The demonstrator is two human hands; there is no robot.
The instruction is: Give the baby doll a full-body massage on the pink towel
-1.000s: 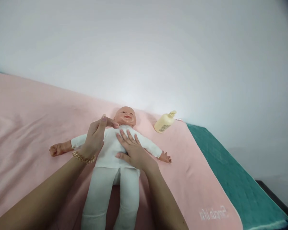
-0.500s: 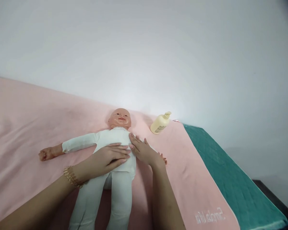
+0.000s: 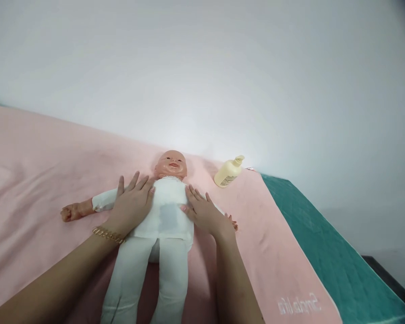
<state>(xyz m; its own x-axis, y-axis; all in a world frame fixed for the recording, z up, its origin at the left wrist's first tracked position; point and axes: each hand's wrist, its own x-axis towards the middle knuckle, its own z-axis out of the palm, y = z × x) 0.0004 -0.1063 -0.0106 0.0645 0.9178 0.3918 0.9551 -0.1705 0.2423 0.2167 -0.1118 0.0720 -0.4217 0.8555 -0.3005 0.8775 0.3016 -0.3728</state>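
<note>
Half a second ago the left hand [image 3: 131, 209] lay across the belly of the doll [image 3: 174, 195]; now it has slid over to the near-left edge of the chest and upper arm, uncovering a grey patch [image 3: 168, 218] on the shirt. Its fingers [image 3: 134, 180] are spread, laid flat on the cloth. The right hand [image 3: 207, 216] has stayed at the opposite side of the chest, fingers slightly parted and thumb set apart, touching the shirt. The doll lies face up on the pink sheet [image 3: 263, 225], near the yellow bottle [image 3: 227, 174].
</note>
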